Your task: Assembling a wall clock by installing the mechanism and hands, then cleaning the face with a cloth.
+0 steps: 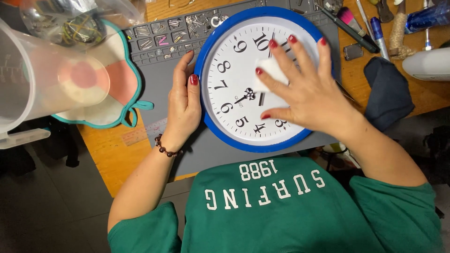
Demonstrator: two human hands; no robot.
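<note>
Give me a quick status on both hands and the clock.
Left hand steadies blue-rimmed clock at its edge. Right hand presses white wipe onto clock face. Nothing in the way.

Clock face [234, 70] numerals partly under right hand [309, 89]
</note>
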